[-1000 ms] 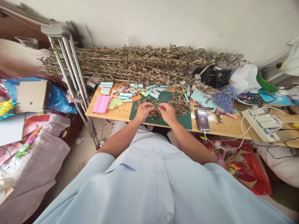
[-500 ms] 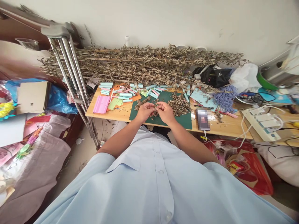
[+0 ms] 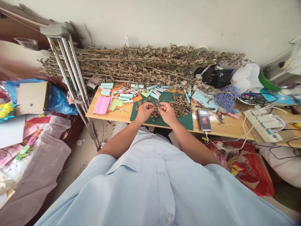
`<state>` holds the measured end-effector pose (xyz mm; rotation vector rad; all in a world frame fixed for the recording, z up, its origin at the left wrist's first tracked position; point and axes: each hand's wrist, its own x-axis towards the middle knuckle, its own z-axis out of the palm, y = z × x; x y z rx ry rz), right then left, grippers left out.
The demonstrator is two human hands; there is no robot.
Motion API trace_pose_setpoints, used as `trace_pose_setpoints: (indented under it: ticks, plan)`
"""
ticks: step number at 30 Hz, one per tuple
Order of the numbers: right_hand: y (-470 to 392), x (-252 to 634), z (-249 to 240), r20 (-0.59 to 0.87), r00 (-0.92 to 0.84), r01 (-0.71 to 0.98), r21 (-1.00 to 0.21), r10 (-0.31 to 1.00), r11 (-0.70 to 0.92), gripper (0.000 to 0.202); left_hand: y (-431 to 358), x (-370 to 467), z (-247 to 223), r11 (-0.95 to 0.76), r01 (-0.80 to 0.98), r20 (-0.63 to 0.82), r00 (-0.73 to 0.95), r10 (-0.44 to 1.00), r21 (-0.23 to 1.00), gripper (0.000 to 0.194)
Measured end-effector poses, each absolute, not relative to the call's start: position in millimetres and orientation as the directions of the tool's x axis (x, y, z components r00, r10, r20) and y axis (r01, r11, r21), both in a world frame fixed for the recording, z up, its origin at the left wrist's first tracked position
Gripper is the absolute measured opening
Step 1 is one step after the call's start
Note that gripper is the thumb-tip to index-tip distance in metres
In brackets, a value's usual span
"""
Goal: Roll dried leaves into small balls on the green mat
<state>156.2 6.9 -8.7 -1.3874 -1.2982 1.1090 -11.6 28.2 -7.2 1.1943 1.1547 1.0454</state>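
Pinches a dried plant piece between the left hand and the right hand, just over the green mat at the front of the counter. Has thumb and fingertips drawn together in both hands, with little or no gap, apparently gripping opposite sides of the same crumpled bit; too small and too covered by fingers to tell its long axis. Points both sets of fingertips inward, near each other but apart, with neither hand clearly nearer to the piece.

Lies about midway, straight ahead of the shirt.

Has the leaf heap to the right on the mat, just beside the right hand and farther from the left. Has small brown clumps on the opposite side, just beyond the left hand and partly hidden by it. Shows paper rolls farther back, then the long stalk bundle, running left to right along the wall.
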Motion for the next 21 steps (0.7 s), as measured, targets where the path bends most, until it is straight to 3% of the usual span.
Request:
trace_pose_setpoints:
  ticks: [4, 7, 10, 16, 21]
  plan:
    - [5, 155, -4, -0.045, 0.053, 0.18, -0.982, 0.998, -0.053, 0.043, 29, -16, -11, -0.025, 0.241, -0.012, 0.149, 0.989, 0.97, 0.018]
    - [3, 153, -3, -0.047, 0.043, 0.161, -0.985, 0.998, -0.053, 0.043, 26, -16, -9, -0.094, 0.325, 0.051, 0.139, 0.989, 0.941, 0.015]
    - [3, 152, -2, -0.041, 0.035, 0.155, -0.987, 0.999, -0.046, 0.044, 24, -14, -5, -0.107, 0.298, 0.074, 0.119, 0.99, 0.948, 0.016]
    - [-1, 152, 0, -0.022, -0.03, 0.188, -0.982, 0.999, -0.016, 0.046, 23, -13, -1, 0.017, 0.09, -0.036, 0.209, 0.977, 0.996, 0.029]
    - [-5, 151, 3, -0.033, -0.073, 0.206, -0.978, 0.997, -0.018, 0.047, 24, -15, 2, 0.01, 0.129, -0.045, 0.267, 0.963, 0.992, 0.025]
